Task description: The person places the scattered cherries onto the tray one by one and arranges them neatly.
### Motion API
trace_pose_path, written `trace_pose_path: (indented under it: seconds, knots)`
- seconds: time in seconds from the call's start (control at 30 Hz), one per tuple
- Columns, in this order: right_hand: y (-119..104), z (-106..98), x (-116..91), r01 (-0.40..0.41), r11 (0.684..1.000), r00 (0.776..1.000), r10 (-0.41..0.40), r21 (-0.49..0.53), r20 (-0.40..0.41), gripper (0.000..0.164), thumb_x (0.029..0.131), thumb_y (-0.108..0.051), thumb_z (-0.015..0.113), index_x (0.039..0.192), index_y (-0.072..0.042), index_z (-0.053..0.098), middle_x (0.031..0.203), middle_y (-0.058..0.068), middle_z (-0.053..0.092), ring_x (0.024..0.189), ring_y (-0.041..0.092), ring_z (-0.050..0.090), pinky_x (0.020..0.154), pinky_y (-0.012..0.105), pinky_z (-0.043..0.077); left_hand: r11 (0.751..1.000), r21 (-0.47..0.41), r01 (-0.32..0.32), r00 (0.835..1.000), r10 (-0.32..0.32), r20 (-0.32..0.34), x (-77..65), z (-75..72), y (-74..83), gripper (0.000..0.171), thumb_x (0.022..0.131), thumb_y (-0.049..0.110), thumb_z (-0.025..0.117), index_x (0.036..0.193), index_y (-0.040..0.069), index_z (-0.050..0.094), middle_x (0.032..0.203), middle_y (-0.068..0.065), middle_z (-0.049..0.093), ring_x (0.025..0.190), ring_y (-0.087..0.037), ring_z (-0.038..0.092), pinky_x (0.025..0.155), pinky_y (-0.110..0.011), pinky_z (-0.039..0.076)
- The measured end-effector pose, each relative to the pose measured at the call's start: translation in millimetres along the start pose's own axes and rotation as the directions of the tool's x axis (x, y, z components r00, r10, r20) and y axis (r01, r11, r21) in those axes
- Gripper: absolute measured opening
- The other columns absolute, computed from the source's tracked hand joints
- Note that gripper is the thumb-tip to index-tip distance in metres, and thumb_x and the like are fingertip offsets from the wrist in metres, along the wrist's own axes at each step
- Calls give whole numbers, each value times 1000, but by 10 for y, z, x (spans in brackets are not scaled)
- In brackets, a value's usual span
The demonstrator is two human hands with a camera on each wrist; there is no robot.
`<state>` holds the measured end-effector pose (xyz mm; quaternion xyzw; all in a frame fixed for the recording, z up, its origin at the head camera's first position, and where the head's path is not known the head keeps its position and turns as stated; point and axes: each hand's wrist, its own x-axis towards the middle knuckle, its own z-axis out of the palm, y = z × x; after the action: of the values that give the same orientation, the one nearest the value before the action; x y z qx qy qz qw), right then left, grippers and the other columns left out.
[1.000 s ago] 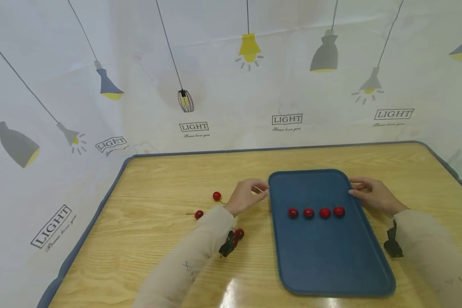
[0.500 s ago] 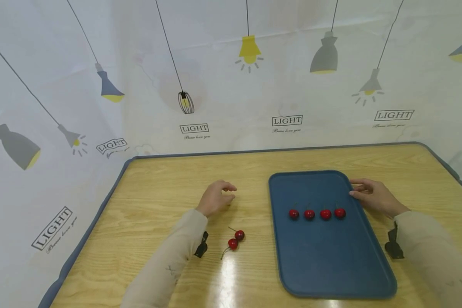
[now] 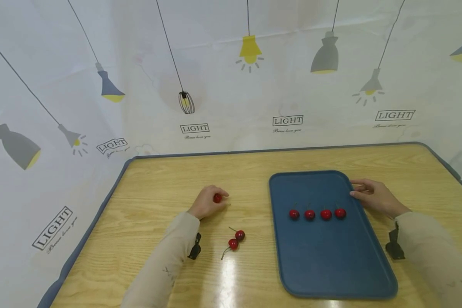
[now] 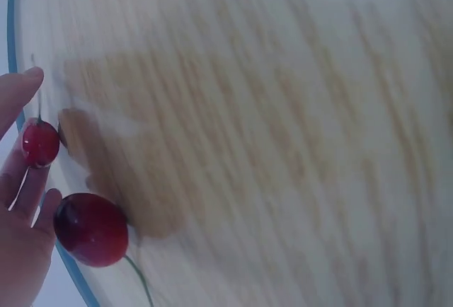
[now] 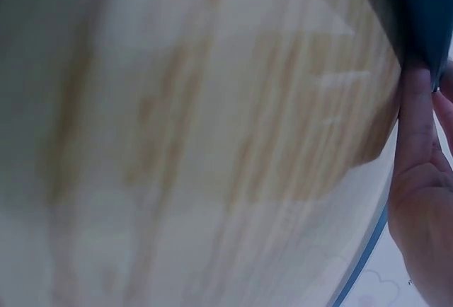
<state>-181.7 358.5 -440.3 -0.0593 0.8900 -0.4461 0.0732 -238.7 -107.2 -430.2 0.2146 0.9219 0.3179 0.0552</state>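
My left hand (image 3: 208, 202) is bent around a cherry (image 3: 217, 198) on the table. In the left wrist view that cherry (image 4: 40, 143) shows between thumb and fingers, the thumb tip a little apart from it. A closer cherry (image 4: 92, 229) with a green stem lies by that hand; in the head view the hand or wrist hides it. My right hand (image 3: 378, 197) rests its fingertips against the right rim of the blue tray (image 3: 339, 265). On the tray stands a row of several cherries (image 3: 309, 215), stems up.
Two more cherries (image 3: 233, 244) lie together on the wooden table (image 3: 169, 175), between my left forearm and the tray. A pale cloth with printed lamps (image 3: 231, 85) rises behind and beside the table, along its blue-edged border.
My left hand has left the tray's left rim and moved left to the loose cherries, its fingers now around one. The right hand stays at the tray's right rim.
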Motion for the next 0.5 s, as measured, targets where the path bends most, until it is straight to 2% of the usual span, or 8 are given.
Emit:
trace_pose_path:
  seconds: [0.2,0.27,0.5]
  knots:
    - [-19,-9,-8,-8,1000,1000,8,-19,-6,55,91,-23,51,131,9,32,112,32,47,85,5,53,67,27,49,999,-23,24,1000,-24,10,-11,27,-28,24,71,7,73,94,5,67,90,-5,58,84,-19,50,79,-33,41]
    - [-25,-7,-9,-9,1000,1000,9,-14,-4,55,91,-22,51,131,10,32,112,32,47,84,4,53,67,27,50,999,-29,30,1000,-30,6,-14,34,-31,23,72,7,72,94,6,67,92,-5,58,86,-19,51,80,-34,41]
    - [-16,5,-1,-4,1000,1000,4,10,-5,54,91,-21,51,131,11,32,111,31,47,80,-2,52,66,26,50,990,-79,119,992,-116,49,-31,51,-15,18,75,5,69,93,7,67,95,-4,58,93,-20,51,87,-35,39]
